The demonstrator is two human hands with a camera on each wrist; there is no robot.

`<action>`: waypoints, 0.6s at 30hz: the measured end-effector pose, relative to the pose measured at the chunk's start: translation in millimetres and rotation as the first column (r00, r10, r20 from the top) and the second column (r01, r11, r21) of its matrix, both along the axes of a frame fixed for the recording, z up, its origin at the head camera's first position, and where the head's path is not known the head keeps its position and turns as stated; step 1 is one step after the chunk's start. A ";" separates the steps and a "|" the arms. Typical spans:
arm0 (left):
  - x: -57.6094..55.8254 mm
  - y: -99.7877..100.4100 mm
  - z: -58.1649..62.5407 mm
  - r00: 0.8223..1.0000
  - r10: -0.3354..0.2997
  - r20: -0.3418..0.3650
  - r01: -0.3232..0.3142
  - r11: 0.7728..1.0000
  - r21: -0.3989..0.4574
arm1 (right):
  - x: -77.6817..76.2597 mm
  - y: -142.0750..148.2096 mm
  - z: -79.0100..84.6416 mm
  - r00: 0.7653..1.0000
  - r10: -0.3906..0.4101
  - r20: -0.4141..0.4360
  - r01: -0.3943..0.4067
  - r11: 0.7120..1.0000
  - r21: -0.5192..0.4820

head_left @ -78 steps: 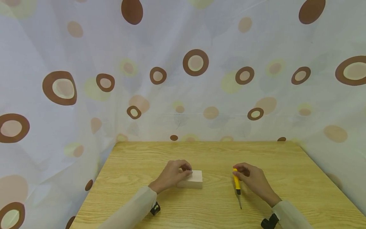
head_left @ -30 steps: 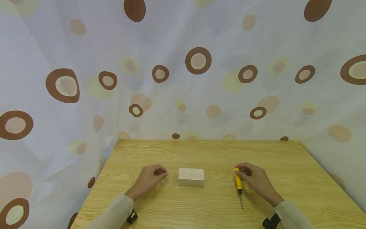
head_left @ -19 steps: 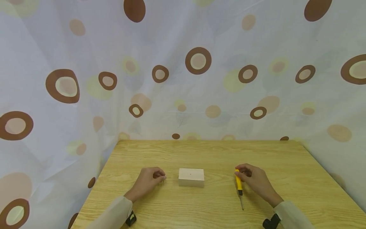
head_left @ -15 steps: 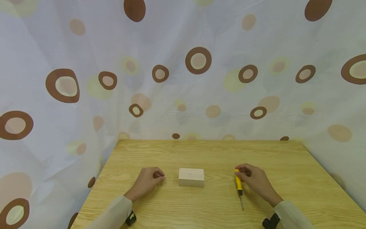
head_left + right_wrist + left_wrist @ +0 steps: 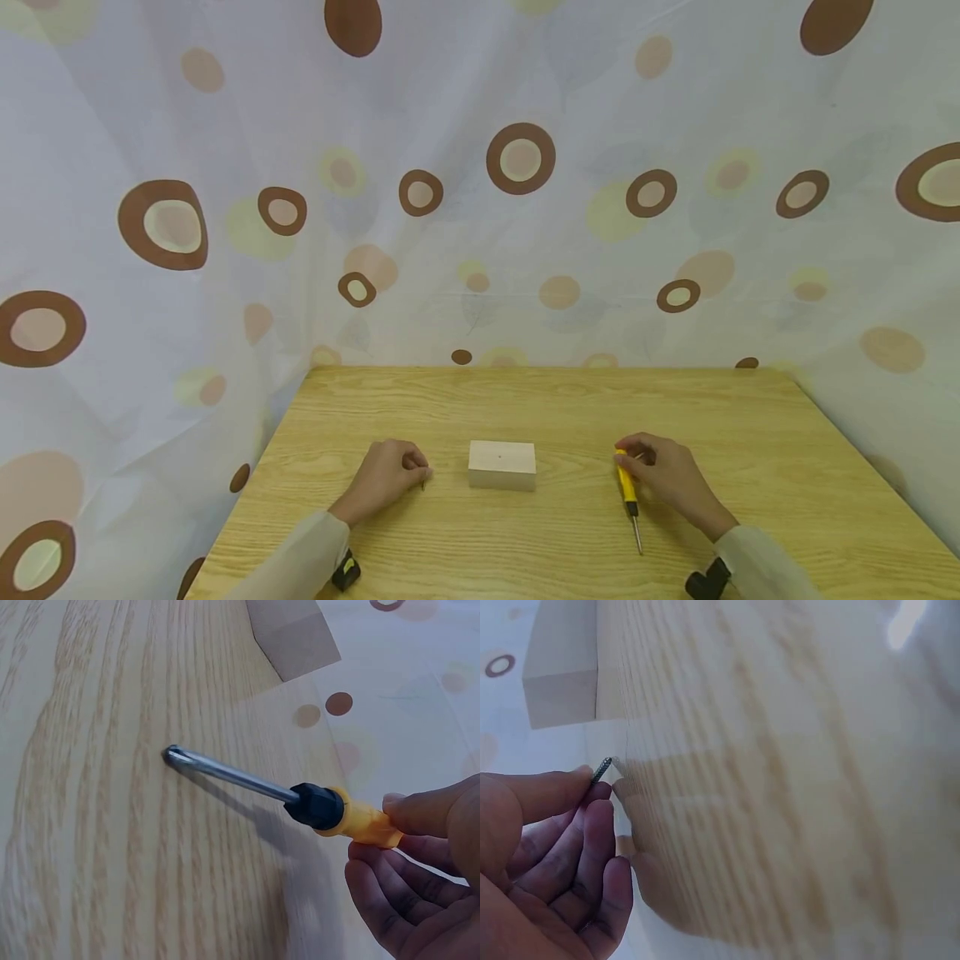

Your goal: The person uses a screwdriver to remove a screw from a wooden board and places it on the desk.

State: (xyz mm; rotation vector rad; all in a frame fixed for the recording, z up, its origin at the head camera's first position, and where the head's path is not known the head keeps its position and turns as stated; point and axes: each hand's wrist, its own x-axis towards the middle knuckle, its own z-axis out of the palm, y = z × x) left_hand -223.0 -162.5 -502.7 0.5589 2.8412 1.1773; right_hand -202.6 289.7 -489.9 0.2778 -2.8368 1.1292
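My left hand [image 5: 386, 475] pinches a small metal screw [image 5: 601, 769] between thumb and forefinger, low over the table left of the block. The screw's threaded end sticks out past the fingertips; the rest is hidden by them. On the right, my right hand [image 5: 671, 475] grips the end of a yellow-and-black screwdriver [image 5: 626, 486]. Its metal shaft [image 5: 236, 777] slants down toward the near side of the table. Between the hands lies a pale wooden block [image 5: 502, 478], touched by neither, with a small dark hole [image 5: 500, 457] in its top.
The wood-grain table [image 5: 555, 542] runs back to a white curtain [image 5: 570, 208] with brown and beige dots, which hangs behind and at both sides. A dark wrist camera [image 5: 345, 572] sits on the left wrist and another camera [image 5: 707, 581] on the right.
My left hand has come off the block and moved left with the screw, leaving the block's top in full view. It then settles lower. The screwdriver's tip has shifted slightly toward me.
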 end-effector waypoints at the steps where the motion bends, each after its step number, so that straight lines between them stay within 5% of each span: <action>1: 0.0 0.4 0.3 1.000 0.002 0.000 -0.002 1.000 -0.001 | 0.1 -0.3 0.0 1.000 0.000 0.002 0.000 1.000 0.004; 18: -1.1 8.4 2.1 1.000 0.017 0.003 -0.017 0.999 -0.051 | -3.4 -2.3 -5.6 1.000 0.004 0.014 -0.005 0.999 0.037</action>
